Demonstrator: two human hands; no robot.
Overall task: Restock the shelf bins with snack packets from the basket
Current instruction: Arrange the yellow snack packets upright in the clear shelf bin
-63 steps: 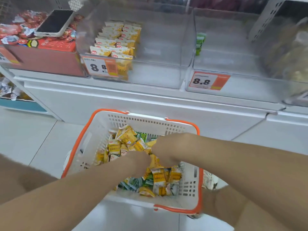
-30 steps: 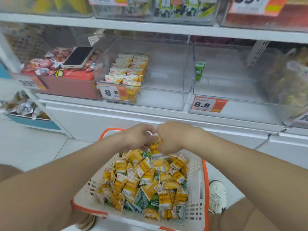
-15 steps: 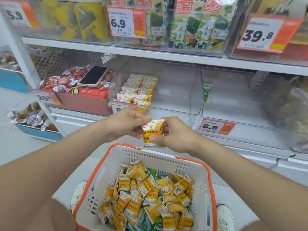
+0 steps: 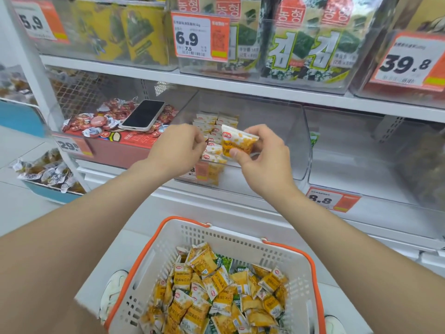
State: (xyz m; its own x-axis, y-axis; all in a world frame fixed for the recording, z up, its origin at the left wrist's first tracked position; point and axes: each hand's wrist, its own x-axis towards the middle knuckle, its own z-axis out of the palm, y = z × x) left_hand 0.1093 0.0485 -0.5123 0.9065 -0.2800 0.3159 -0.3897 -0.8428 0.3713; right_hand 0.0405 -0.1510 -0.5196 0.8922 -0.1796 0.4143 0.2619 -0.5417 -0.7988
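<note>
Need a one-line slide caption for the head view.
Restocking: right hand holds a yellow packet at the clear bin, left hand beside it, basket below.

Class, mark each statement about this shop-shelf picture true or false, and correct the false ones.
1. The right hand pinches a yellow packet. True.
2. The phone lies in the basket. False: it lies on red-wrapped sweets, left of the clear bin.
3. The basket holds mostly yellow packets. True.
4. The clear bin is packed full. False: stocked packets stand only at its left side.
</note>
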